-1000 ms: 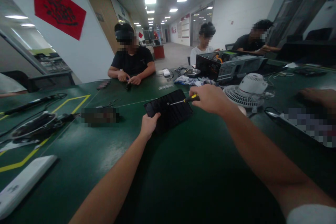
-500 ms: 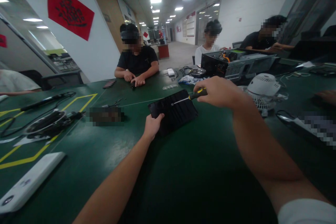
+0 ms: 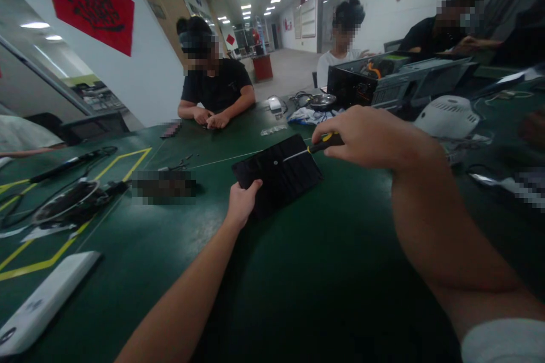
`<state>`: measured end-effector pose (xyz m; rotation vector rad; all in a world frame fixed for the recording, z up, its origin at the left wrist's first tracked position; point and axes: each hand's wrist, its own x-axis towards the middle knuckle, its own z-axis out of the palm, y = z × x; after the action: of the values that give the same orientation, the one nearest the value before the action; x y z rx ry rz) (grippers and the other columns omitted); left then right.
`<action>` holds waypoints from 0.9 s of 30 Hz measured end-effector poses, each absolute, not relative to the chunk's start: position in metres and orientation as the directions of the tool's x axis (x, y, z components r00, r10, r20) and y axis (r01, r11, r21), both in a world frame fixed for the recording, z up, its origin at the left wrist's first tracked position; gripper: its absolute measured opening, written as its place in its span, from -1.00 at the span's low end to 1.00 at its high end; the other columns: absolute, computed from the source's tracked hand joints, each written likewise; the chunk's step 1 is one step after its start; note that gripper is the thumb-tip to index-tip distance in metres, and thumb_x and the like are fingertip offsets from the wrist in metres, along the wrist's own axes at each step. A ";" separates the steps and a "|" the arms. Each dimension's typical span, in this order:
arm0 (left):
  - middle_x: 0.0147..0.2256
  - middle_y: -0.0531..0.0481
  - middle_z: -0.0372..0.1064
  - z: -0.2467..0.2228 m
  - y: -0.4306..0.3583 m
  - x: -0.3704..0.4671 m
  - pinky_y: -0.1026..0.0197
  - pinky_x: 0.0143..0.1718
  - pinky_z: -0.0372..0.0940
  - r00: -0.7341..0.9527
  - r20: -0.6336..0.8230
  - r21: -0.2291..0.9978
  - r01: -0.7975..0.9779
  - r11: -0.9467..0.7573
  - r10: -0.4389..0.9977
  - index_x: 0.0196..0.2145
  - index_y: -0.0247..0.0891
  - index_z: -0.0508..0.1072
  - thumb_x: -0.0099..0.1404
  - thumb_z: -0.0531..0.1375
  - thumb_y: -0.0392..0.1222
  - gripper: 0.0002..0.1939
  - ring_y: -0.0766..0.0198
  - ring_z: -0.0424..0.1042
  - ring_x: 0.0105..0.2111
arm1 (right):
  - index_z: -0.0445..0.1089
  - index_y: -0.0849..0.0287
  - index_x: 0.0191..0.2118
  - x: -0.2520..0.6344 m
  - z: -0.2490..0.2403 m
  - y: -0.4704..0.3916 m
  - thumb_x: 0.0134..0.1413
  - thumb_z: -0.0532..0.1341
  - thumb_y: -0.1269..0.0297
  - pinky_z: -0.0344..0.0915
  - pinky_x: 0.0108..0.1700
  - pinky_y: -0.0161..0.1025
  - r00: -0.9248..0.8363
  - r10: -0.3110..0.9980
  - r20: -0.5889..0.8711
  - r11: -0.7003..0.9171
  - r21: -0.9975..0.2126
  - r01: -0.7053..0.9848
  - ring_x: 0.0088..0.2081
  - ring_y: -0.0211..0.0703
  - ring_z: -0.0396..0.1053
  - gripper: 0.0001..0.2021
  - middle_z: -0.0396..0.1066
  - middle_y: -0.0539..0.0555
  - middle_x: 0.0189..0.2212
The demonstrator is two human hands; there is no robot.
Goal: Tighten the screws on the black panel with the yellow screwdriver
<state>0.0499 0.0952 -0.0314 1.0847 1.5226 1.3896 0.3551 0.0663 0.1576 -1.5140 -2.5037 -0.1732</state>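
Observation:
A black flat panel [image 3: 285, 181] is held tilted above the green table, and my left hand [image 3: 243, 202] grips its left edge with the thumb on top. Wrapped round the dark and yellow handle of a screwdriver [image 3: 327, 143] is my right hand [image 3: 361, 139]. The screwdriver's metal shaft points left across the panel. Its tip ends just right of a small round silvery spot on the panel; whether the two touch cannot be made out.
On the green table [image 3: 298, 272] lie a white device [image 3: 46, 300], black cables [image 3: 72, 204], an open computer case [image 3: 383, 82] and a white fan-like unit [image 3: 449, 118]. A person in black [image 3: 217, 88] sits opposite; two more people sit at the back right.
The screwdriver's tip has come off the round spot and sits to its right. My right hand appears higher and nearer. The camera view has shifted slightly.

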 end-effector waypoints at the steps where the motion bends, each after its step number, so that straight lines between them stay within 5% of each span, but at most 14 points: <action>1: -0.29 -0.12 0.61 -0.031 0.095 0.050 0.00 -0.13 0.51 -0.323 -0.006 0.996 0.084 0.035 0.946 -0.24 -0.29 0.60 -0.01 0.52 0.03 -0.55 0.02 0.60 -0.28 | 0.67 -0.06 0.09 0.354 0.157 0.067 0.23 0.28 0.28 0.33 -0.11 -0.06 -0.452 0.857 0.247 0.468 -0.008 0.884 -0.06 0.12 0.57 -0.64 0.69 0.10 -0.04; 27: -0.23 -0.19 0.65 -0.030 0.095 0.053 0.01 -0.15 0.54 -0.308 -0.010 0.998 0.058 0.030 0.951 -0.20 -0.30 0.61 0.06 0.50 -0.05 -0.61 -0.03 0.63 -0.23 | 0.68 -0.08 0.11 0.336 0.148 0.074 0.20 0.34 0.30 0.36 -0.01 0.05 -0.417 0.862 0.290 0.429 0.023 0.903 -0.01 0.21 0.54 -0.62 0.67 0.12 0.02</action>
<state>0.0526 0.0948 -0.0300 1.0759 1.4936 1.3900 0.3356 0.0739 0.1476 -1.5426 -2.4491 -0.2577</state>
